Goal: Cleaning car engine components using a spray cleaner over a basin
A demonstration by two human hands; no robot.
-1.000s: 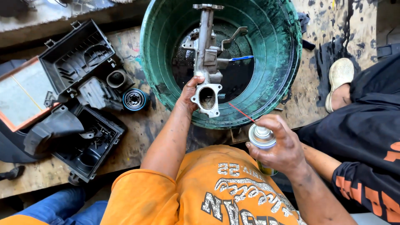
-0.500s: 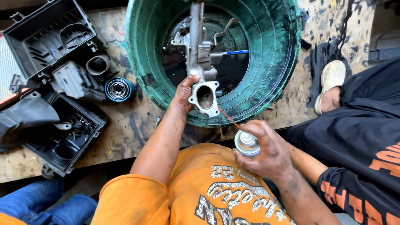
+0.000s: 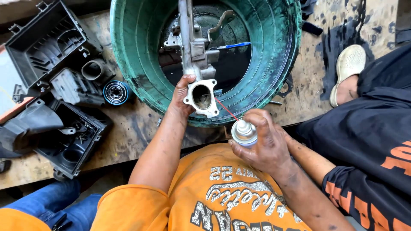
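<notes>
Aluminium casting [image 3: 195,55], gripped by left hand [image 3: 182,96], now nearer the lens over green tub [image 3: 274,64]; right hand [image 3: 263,143] clamps spray can [image 3: 244,132], red straw [image 3: 226,109] at the flange bore.

Basin wall [image 3: 137,72] hems the metal housing [image 3: 195,51] — black boxes [image 3: 47,47] crowd left

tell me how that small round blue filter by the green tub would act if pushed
The blue filter looks cylindrical and lies on its side, so it would probably roll. Its metal-looking face suggests it is stiff. The stained, likely oily board may make it slippery.
</notes>
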